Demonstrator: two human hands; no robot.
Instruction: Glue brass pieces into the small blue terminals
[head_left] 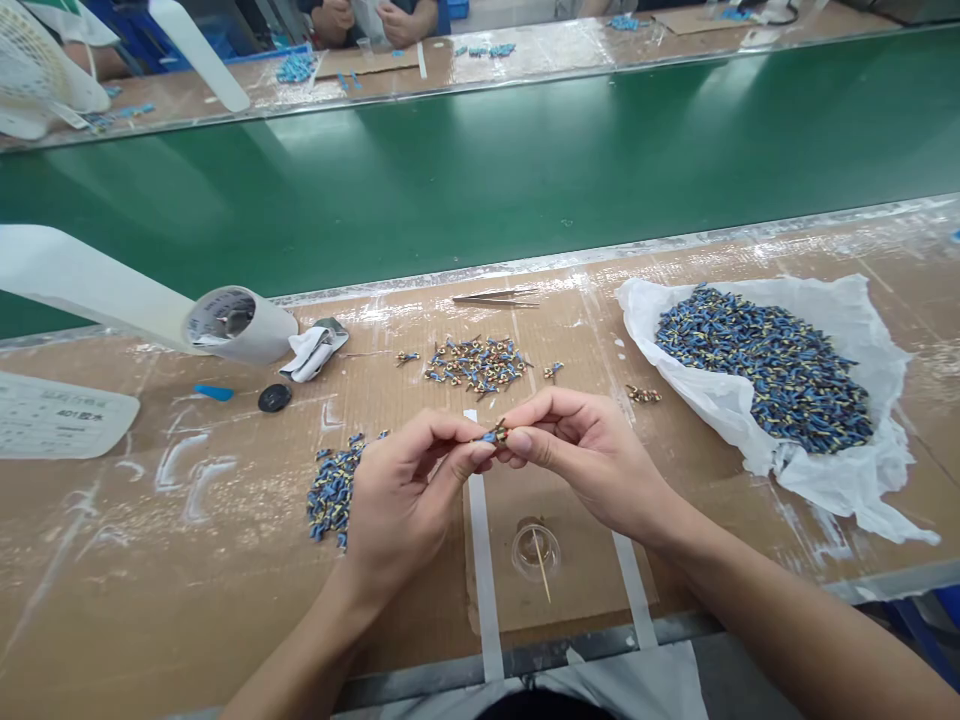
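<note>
My left hand (401, 500) and my right hand (600, 455) meet over the middle of the table. Between their fingertips is a small blue, brown and gold piece (495, 436), pinched from both sides; its exact kind is too small to make out. Just beyond lies a loose pile of similar small pieces (480, 365) with gold-coloured ends. Partly hidden by my left hand is a pile of blue and yellow pieces (330, 495). Below my hands stands a small clear cup (517, 560) with a toothpick (541, 570) leaning in it. A short row of pieces (643, 395) lies beyond my right hand.
On the right, a white sheet (697, 388) holds a large heap of small blue pieces (765, 370). Tweezers (495, 299) lie near the green belt (480, 180). A white tube (274, 330), black cap (274, 398) and blue tip (214, 392) are left. Another person's hands (401, 22) show opposite.
</note>
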